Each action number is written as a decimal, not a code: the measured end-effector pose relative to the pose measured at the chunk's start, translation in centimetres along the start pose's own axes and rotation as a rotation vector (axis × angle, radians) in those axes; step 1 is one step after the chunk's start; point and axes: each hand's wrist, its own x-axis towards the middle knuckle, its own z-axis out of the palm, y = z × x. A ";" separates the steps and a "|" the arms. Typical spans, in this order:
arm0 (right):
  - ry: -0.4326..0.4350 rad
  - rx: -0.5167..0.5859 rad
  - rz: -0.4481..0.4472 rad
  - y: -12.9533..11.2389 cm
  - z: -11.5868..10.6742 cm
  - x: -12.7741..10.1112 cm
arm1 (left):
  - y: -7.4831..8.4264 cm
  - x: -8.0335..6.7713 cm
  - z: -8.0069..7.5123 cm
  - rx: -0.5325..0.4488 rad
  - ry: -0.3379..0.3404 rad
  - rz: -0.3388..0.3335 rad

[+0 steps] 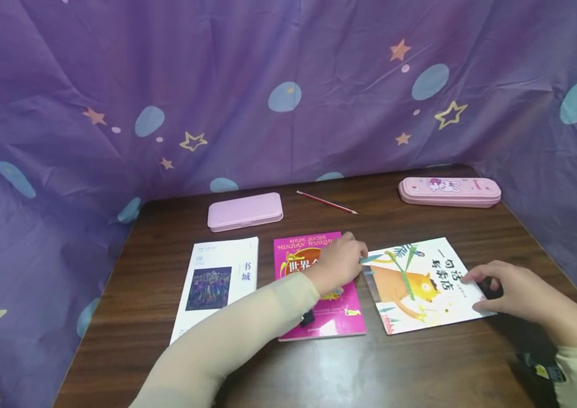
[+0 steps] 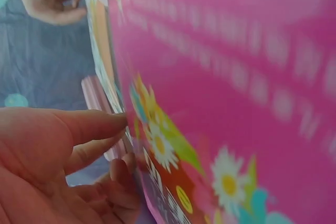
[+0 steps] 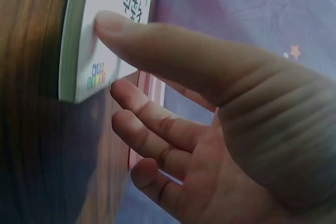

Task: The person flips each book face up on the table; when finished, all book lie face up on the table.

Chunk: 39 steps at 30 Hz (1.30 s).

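Three books lie side by side on the brown table (image 1: pixel 319 368): a white book (image 1: pixel 217 280), a pink book (image 1: pixel 326 317) and a picture book (image 1: pixel 421 283) with an orange animal on its cover. My left hand (image 1: pixel 357 255) lies over the pink book, fingertips at its right edge beside the picture book. In the left wrist view the fingers (image 2: pixel 89 124) curl against the edge of the pink book (image 2: pixel 236 77). My right hand (image 1: pixel 477 289) is at the picture book's right edge. Its thumb (image 3: pixel 157 45) presses on the picture book (image 3: pixel 113 3) while the other fingers hang relaxed beside the edge.
A plain pink pencil case (image 1: pixel 245 211) and a red pencil (image 1: pixel 326 202) lie behind the books. A pink case with a rabbit print (image 1: pixel 449 191) sits at the back right. A purple star-print cloth (image 1: pixel 288 85) walls in the table on three sides.
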 end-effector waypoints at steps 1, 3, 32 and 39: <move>-0.004 -0.002 -0.003 0.0 0.0 -0.3 | -0.1 0.2 0.0 -0.002 -0.001 0.003; -0.011 0.000 -0.008 0.0 0.1 -0.8 | -0.3 0.4 0.1 -0.007 -0.010 0.003; 0.080 0.037 -0.041 3.2 -0.6 2.6 | 0.3 -2.4 0.5 -0.093 -0.057 0.037; 0.081 0.018 -0.047 3.5 -1.2 5.2 | 0.9 -3.5 0.4 -0.217 -0.113 0.081</move>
